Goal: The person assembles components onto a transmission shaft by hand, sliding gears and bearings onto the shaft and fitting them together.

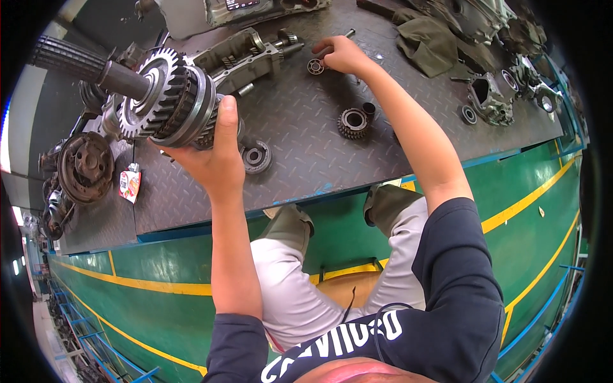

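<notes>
In my left hand (220,140) is a gear shaft assembly (167,102), with a large toothed gear, rings and a splined shaft tilted toward the upper left. My thumb presses its near side, and the other fingers are partly hidden under it. Farther right, my right hand (345,56) reaches over the tabletop with finger and thumb apart. Its fingertips are at a small ball bearing (315,66); whether they touch it I cannot tell. Just beyond that hand a short metal pin (350,33) lies. A ring-shaped gear part (257,157) sits beside my left wrist.
On the diamond-plate metal table (300,121) are a toothed gear (353,123), a dark sleeve (368,108) and an open metal housing (246,60). A rusty drum (85,167) and small packet (129,183) lie left. Rightward are a cloth (426,45), casting (490,99) and bearing (469,115).
</notes>
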Motion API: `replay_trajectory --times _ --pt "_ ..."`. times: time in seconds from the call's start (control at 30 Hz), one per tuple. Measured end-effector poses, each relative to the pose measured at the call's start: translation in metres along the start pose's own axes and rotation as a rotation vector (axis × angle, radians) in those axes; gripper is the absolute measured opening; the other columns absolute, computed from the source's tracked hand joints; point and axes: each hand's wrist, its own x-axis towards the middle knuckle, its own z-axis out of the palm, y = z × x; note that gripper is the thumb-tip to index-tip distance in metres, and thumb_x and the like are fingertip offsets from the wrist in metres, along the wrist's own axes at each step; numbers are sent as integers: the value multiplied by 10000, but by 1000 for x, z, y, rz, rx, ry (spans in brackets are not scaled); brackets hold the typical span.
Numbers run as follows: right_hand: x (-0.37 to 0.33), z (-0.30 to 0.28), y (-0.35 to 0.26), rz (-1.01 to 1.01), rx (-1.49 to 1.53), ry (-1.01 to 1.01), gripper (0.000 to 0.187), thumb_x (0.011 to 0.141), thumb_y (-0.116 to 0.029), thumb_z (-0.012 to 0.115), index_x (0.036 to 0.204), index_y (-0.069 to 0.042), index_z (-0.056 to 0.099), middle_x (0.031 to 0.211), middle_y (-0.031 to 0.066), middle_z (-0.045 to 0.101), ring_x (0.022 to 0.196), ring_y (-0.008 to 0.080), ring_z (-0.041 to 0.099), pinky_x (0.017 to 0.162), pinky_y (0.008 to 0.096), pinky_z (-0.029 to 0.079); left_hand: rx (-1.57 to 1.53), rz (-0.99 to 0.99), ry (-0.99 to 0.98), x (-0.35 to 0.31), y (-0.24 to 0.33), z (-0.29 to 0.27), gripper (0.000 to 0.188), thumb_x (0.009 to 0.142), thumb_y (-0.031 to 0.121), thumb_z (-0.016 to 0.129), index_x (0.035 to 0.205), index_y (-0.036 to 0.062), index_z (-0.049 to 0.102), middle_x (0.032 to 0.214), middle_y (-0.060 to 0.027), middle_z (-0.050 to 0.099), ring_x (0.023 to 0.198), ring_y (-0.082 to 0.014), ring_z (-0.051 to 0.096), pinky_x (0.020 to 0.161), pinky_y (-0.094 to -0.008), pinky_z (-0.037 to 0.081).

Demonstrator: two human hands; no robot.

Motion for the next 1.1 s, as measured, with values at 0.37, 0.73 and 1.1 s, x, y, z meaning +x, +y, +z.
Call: replay_trajectory --times 0.37,0.73,1.1 --pt "-54 -27 -12 -94 24 -223 424 895 10 635 1308 -8 731 1115 132 796 932 191 716 873 349 585 47 57 -4 -10 5 7 861 889 50 869 1535 31 300 1355 -149 588 1141 -199 675 1006 -351 595" --pt "-129 -100 0 -193 -36 26 384 983 31 486 1282 -10 722 1166 151 782 1102 242 726 991 364 552 80 82 -7 -6 13 11 970 880 123 901 1577 22 233 1438 -158 509 1283 -216 585 1118 -369 501" --pt "-214 -79 -20 -153 17 -46 600 878 -202 837 1452 -158 665 1423 118 658 1340 314 590 1103 430 497 -41 53 35 1 3 12 960 828 171 954 1536 47 317 1378 -112 559 1226 -188 580 1093 -346 461"
